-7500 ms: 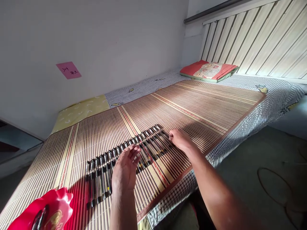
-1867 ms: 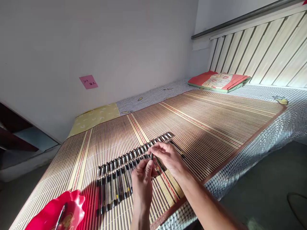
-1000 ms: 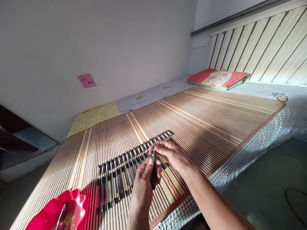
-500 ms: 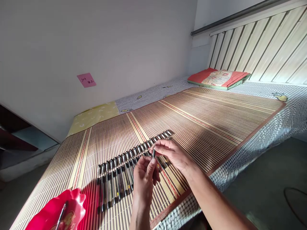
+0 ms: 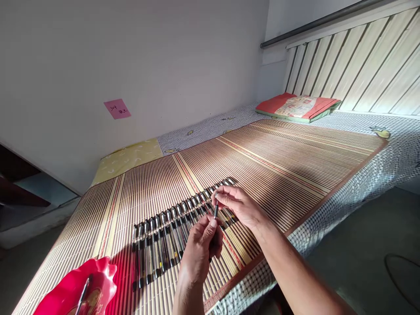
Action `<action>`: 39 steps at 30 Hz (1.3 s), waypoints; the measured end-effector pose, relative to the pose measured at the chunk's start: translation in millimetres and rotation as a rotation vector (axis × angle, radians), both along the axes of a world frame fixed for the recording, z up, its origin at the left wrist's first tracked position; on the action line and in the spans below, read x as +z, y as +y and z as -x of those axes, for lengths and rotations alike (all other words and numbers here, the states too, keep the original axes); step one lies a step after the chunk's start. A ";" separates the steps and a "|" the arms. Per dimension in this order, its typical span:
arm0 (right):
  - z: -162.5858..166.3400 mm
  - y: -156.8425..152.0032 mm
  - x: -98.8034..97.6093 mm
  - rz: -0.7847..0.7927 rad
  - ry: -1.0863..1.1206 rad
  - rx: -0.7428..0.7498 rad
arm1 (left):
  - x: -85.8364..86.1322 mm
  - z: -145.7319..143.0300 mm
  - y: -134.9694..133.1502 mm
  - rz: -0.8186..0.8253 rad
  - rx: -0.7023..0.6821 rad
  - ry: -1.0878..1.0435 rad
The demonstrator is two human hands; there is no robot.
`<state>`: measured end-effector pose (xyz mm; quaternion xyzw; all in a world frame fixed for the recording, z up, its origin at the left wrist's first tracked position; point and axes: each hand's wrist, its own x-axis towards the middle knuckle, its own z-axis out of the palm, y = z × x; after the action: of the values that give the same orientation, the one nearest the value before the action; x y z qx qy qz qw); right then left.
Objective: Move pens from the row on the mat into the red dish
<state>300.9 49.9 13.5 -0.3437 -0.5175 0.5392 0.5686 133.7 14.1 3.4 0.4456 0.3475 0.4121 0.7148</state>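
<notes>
Both my hands hold one black pen [image 5: 215,212] upright above a bamboo mat [image 5: 278,162]. My left hand [image 5: 200,251] grips the pen's lower barrel with curled fingers. My right hand [image 5: 238,208] pinches the pen's top end between thumb and fingers. Beneath them, a long row of several black pens [image 5: 167,232] lies side by side across the mat, running from near left to far right.
A red scalloped dish [image 5: 77,291] with a pen in it sits at the mat's near left corner. A folded red and patterned pillow [image 5: 297,106] lies by the slatted headboard [image 5: 357,65]. A pink note [image 5: 117,108] is stuck on the wall. Floor lies to the right of the bed.
My hands picked one pen up from the row and brought it upright between them. In the last second, my right hand's pinch has drawn slightly up and right from my left.
</notes>
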 end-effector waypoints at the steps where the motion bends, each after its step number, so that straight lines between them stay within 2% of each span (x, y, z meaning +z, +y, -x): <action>1: -1.1 0.0 0.8 -0.005 -0.007 -0.003 | -0.1 -0.1 -0.2 -0.008 0.006 -0.004; 6: -3.5 0.1 0.6 0.023 0.036 -0.025 | -1.2 -0.7 -0.5 -0.045 0.023 -0.010; 12: -0.5 -0.5 2.8 -0.010 -0.034 -0.018 | 0.5 -1.6 -0.5 -0.038 0.030 -0.047; 21: 1.4 -2.5 5.9 -0.050 -0.074 0.046 | -0.5 -2.2 -3.1 0.021 0.152 -0.114; 29: 2.4 -5.0 7.4 -0.003 0.009 0.126 | 5.1 -5.4 -3.9 0.118 0.071 -0.224; 31: 2.3 -5.2 7.2 0.030 0.054 0.100 | 6.6 -5.5 -3.6 0.117 0.064 -0.250; 35: -3.7 -0.9 4.2 0.071 0.142 -0.053 | 5.7 -4.0 -3.4 0.084 -0.018 -0.224; 39: -5.8 5.5 -1.4 0.121 0.254 -0.057 | 4.1 -4.4 -3.9 0.138 0.072 -0.199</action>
<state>306.7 55.4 12.0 -0.3208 -0.3981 0.5922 0.6228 138.0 10.2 7.5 0.3397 0.3181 0.4547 0.7594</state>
